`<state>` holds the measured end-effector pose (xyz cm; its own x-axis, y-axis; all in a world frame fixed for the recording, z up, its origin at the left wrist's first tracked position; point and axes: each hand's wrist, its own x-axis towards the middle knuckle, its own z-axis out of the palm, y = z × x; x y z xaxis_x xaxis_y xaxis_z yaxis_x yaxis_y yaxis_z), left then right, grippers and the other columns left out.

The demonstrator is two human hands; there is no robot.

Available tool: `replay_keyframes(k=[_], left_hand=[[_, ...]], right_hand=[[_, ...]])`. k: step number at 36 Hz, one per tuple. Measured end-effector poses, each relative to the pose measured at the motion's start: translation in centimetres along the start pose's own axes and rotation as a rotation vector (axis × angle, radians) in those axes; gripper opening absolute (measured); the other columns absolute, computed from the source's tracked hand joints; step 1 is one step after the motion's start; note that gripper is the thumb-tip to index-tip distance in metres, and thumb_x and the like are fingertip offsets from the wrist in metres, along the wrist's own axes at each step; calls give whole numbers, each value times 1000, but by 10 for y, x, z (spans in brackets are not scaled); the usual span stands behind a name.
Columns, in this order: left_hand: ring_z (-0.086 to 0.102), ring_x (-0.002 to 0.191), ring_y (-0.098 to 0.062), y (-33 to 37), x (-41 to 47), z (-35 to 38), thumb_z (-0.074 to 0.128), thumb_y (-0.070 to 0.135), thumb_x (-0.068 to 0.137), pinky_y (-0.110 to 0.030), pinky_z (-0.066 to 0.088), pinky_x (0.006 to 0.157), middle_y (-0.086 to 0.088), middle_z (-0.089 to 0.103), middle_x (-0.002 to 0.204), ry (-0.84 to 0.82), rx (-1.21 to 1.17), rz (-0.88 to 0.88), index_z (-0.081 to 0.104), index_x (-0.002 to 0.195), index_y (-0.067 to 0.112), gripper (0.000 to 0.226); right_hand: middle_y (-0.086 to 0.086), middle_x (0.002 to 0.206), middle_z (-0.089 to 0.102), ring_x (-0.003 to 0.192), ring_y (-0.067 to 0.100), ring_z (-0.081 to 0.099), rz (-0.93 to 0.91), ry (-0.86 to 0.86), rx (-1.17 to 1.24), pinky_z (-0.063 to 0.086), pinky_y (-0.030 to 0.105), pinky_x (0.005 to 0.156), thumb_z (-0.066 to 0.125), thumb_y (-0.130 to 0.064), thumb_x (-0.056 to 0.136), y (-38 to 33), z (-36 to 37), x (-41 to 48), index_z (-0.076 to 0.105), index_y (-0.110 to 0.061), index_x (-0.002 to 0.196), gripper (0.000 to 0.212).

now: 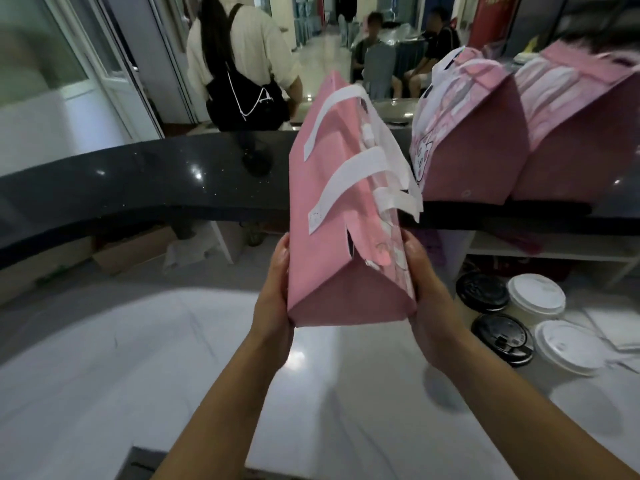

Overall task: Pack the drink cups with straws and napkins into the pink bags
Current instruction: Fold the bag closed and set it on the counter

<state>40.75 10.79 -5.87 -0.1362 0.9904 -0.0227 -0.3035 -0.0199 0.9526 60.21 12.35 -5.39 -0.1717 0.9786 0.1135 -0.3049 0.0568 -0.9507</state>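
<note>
I hold a pink paper bag [339,216] with white handles up between both hands, above the white counter [138,358]. It tilts away from me, with its base toward me. My left hand [273,292] presses flat on the bag's left side near the base, fingers straight. My right hand [424,289] presses the right side the same way. Two more pink bags [474,150] [581,133] stand on the raised black counter [156,178]. Several lidded cups stand at the right, two with black lids [483,292] [502,337] and two with white lids [536,294] [568,346].
A person with a black backpack [242,81] stands beyond the black counter. Other people [374,46] sit further back. Cardboard boxes [131,251] lie under the raised counter. Flat white sheets [613,327] lie right of the cups.
</note>
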Motion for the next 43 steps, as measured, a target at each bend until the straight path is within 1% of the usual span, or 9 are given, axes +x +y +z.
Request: replay_keyframes(k=[8, 13, 16, 21, 24, 27, 34, 38, 43], left_hand=[[71, 98, -18, 31, 50, 35, 43, 55, 100, -40, 58, 88, -2, 75, 110, -38, -12, -14, 64, 132, 22, 51], [60, 126, -33, 33, 70, 47, 43, 64, 93, -57, 45, 108, -14, 65, 133, -123, -22, -8, 59, 139, 17, 67], [59, 128, -31, 29, 77, 51, 46, 65, 94, -56, 46, 108, -11, 63, 137, -203, -15, 41, 58, 139, 25, 62], [56, 131, -24, 13, 93, 42, 78, 32, 75, -50, 50, 105, -6, 50, 149, -271, 150, 158, 31, 155, 29, 93], [57, 129, -19, 4, 107, 38, 88, 16, 69, -45, 55, 98, 2, 50, 147, -309, 302, 214, 30, 154, 37, 105], [60, 125, -17, 0, 124, 40, 85, -1, 75, -41, 58, 93, 5, 55, 142, -269, 300, 235, 34, 153, 35, 100], [63, 121, -12, 3, 164, 57, 86, 2, 75, -46, 57, 96, 4, 58, 140, -184, 336, 268, 37, 152, 32, 96], [62, 123, -14, 0, 181, 65, 85, 3, 75, -47, 55, 100, 1, 59, 140, -167, 368, 307, 37, 151, 32, 95], [63, 119, -11, -1, 194, 72, 87, 18, 75, -46, 57, 95, 10, 60, 135, -152, 447, 327, 36, 148, 46, 93]], right_hand=[[8, 145, 54, 134, 23, 52, -140, -8, 3, 46, 40, 108, 55, -51, 93, -39, -12, 43, 47, -21, 145, 60], [-14, 141, 56, 129, 7, 54, -136, -20, -63, 46, 34, 108, 74, -52, 74, -36, -27, 56, 44, -39, 142, 75], [-9, 143, 52, 128, 9, 56, -162, -6, -183, 51, 30, 100, 86, -37, 67, -26, -34, 62, 37, -38, 148, 94], [-5, 141, 53, 128, 11, 55, -248, 74, -295, 51, 39, 102, 82, -7, 77, -10, -41, 71, 38, -55, 137, 89], [-15, 137, 53, 127, 8, 51, -323, 188, -482, 48, 33, 104, 81, -24, 70, -10, -41, 79, 40, -56, 137, 85], [8, 143, 44, 133, 26, 41, -298, 290, -697, 38, 50, 110, 81, -16, 76, -11, -41, 90, 39, -23, 149, 85], [-2, 142, 40, 129, 16, 47, -385, 314, -802, 47, 45, 105, 75, -12, 83, -28, -40, 97, 33, -30, 151, 82], [5, 149, 40, 138, 19, 40, -495, 264, -996, 39, 41, 113, 69, -22, 86, -30, -45, 93, 44, -16, 147, 66], [3, 166, 13, 149, 27, 18, -336, 179, -1366, 28, 47, 118, 65, -38, 88, -31, -55, 104, 32, -15, 154, 77]])
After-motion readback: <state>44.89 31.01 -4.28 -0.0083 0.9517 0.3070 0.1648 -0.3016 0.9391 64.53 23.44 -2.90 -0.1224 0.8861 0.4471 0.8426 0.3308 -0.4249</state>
